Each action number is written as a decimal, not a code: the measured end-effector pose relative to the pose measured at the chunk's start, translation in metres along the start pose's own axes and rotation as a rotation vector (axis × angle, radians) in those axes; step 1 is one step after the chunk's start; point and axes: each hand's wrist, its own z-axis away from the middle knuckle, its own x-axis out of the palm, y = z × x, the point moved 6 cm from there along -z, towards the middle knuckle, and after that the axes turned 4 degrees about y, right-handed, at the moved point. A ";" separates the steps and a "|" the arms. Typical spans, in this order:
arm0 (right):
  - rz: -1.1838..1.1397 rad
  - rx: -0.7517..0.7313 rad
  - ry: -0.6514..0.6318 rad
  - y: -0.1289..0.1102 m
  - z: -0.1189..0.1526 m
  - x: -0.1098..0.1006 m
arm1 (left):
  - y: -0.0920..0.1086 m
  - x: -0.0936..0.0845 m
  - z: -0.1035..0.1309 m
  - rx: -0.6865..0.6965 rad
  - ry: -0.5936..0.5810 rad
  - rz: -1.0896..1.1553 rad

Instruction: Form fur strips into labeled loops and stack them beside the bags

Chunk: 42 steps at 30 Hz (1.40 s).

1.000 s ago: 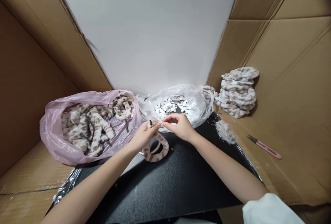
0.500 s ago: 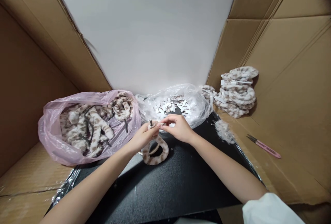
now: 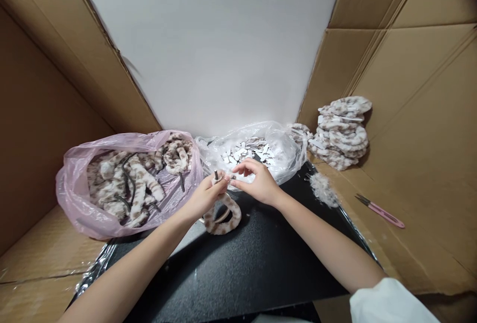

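My left hand point(image 3: 208, 194) is closed around a white and brown fluffy ring point(image 3: 222, 226). A dark cord end point(image 3: 216, 175) pokes up above its thumb. The ring's loop hangs below that hand, just over the black tabletop. My right hand point(image 3: 257, 181) meets the left fingertips from the right. Its index finger is arched away from the thumb, and a small dark bit point(image 3: 233, 177) shows between them, too small to name. Behind the hands lies a clear plastic bag point(image 3: 286, 156) with many white tags point(image 3: 242, 151) in it.
A pink plastic bag point(image 3: 70, 199) of fluffy pieces and dark cords stands at left. At right are a stack of fluffy rings point(image 3: 343, 131), a heap of clear plastic bits point(image 3: 323, 189) and pink-handled snips point(image 3: 383, 212). Cardboard walls point(image 3: 421, 114) flank the black table point(image 3: 242, 273).
My right index finger has lifted and spread from the thumb, opening a gap. The fluffy ring has shifted slightly up and left.
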 end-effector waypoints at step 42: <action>-0.885 0.714 0.239 0.036 0.000 -0.004 | -0.008 0.003 0.003 -0.140 -0.376 -0.124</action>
